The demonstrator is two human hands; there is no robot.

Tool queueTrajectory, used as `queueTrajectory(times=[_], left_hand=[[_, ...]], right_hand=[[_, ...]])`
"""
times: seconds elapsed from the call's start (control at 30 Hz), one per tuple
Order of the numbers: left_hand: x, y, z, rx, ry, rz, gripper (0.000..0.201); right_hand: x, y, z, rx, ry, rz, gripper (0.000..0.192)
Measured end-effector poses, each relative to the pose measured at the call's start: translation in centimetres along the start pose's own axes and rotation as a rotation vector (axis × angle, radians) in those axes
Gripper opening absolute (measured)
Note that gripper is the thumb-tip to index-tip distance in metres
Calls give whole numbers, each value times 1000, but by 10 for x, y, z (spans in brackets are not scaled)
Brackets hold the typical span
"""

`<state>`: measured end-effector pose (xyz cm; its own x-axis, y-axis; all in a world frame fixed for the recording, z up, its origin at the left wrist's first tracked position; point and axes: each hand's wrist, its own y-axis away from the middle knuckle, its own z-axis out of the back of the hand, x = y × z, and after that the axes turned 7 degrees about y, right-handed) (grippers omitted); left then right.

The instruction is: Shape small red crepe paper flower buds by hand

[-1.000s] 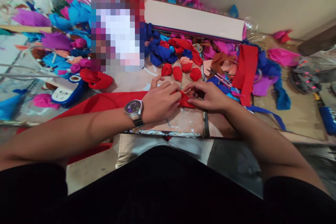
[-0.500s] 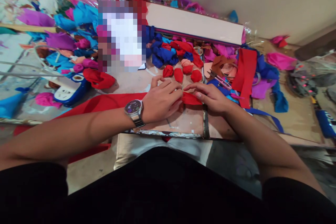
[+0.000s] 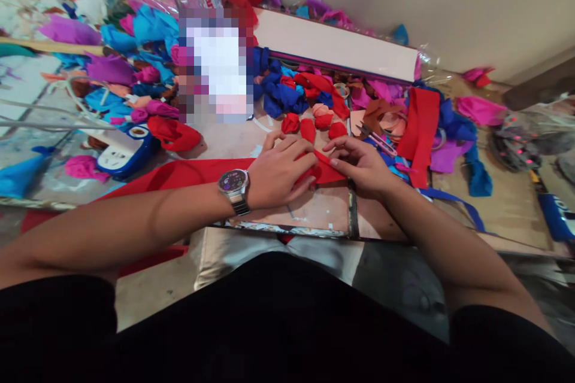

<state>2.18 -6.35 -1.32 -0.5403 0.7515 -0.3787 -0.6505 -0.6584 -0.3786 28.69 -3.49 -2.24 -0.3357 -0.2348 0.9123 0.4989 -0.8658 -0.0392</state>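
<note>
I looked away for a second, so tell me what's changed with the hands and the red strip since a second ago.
The right hand has drawn the end of the red strip flatter and pulled its fingers in. The left hand stays pressed on the strip. The small red rolled pieces beyond lie unmoved.

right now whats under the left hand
A long red fabric strip runs under the left hand and out to the right hand, on the board. The part beneath the palm is covered.
</note>
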Motion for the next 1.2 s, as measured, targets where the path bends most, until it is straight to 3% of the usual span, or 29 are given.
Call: queueTrajectory(times=[0.2, 0.43, 0.63, 0.8, 0.9, 0.97, 1.1, 1.2], left_hand=[[3, 0, -6, -2, 30, 87, 66], [-2, -6, 0, 24, -20, 115, 74], [-11, -10, 14, 74, -111, 138, 77], [-12, -10, 35, 181, -172, 230, 78], [-5, -2, 57, 324, -197, 402, 83], [1, 7, 72, 417, -242, 461, 74], [12, 29, 93, 521, -302, 482, 66], [17, 45, 96, 480, -332, 455, 65]], right_hand=[[-3, -1, -2, -68, 38, 29, 37], [-12, -3, -1, -213, 0, 18, 24], [-11, -10, 4, -340, 31, 97, 18], [-18, -17, 11, -460, 86, 131, 15], [-24, -21, 17, -511, 39, 151, 18], [-26, -24, 19, -540, 5, 150, 20], [-28, -27, 22, -580, 6, 166, 18], [-30, -29, 23, -581, 18, 161, 18]])
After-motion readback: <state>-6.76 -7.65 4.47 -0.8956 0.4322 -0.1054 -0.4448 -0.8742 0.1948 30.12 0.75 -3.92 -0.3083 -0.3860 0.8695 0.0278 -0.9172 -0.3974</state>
